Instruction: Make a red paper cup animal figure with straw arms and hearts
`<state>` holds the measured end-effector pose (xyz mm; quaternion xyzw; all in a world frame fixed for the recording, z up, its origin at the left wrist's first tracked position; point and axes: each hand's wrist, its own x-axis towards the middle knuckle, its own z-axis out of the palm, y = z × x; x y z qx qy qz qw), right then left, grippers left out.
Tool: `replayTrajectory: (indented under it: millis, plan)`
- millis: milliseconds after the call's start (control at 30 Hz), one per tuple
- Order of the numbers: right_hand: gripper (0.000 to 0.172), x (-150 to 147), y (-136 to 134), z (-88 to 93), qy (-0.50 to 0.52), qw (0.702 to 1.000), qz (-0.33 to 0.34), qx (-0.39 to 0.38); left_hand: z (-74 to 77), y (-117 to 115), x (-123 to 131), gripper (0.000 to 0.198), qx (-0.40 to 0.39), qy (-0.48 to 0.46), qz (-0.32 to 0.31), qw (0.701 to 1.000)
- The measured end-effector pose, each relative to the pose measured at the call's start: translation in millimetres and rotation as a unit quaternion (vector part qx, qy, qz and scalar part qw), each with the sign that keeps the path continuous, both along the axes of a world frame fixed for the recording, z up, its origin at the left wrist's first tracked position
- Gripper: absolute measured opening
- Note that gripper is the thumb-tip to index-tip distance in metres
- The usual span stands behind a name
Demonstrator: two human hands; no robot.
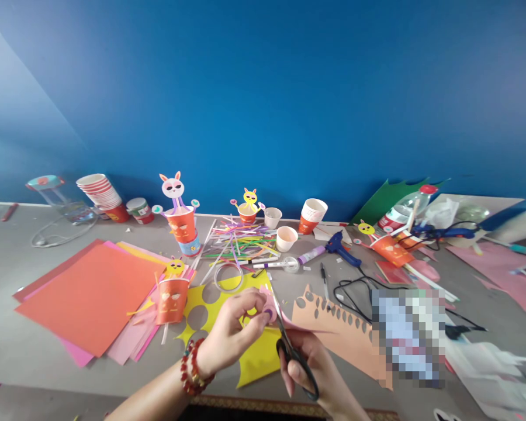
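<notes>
From where I stand, the left hand (234, 321) has its thumb and fingertips pinched on a small piece of pink paper (269, 299), lifted over the yellow sheet (258, 362) with round holes in it. The right hand (309, 362) is curled around the black handles of the scissors (289, 346), whose blades reach up beside the pink piece; they look slightly parted.

The pink paper should be very light, bendy and easily creased or torn, hardly slippery. I'd hold it flat by the edge, away from the blades, much as that thumb does. The scissors look light but stiff, and belong by the loops, never the points.

Right of the right hand lies a peach sheet (350, 336) with a row of holes. Left of the left hand, an orange cup (170, 301) bears pale printed shapes, but I can't make out any words. Far beyond the right hand, a bottle (405, 207) has a red-and-white label, too blurred for me to read a brand.
</notes>
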<state>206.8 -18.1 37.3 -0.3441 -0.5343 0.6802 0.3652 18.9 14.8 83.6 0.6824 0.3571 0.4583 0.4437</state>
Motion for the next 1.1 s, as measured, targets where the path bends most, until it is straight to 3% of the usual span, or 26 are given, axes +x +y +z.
replayTrajectory:
  millis: [900,1100]
  plan:
    - [0.063,4,2,-4.4,-0.022,1.0,0.002,-0.005,-1.2,5,-3,0.024,-0.044,-0.039,-0.047,0.997]
    - [0.06,3,1,-19.7,0.009,1.0,-0.02,0.005,-3.1,8,-4,0.026,-0.048,-0.041,-0.049,0.997]
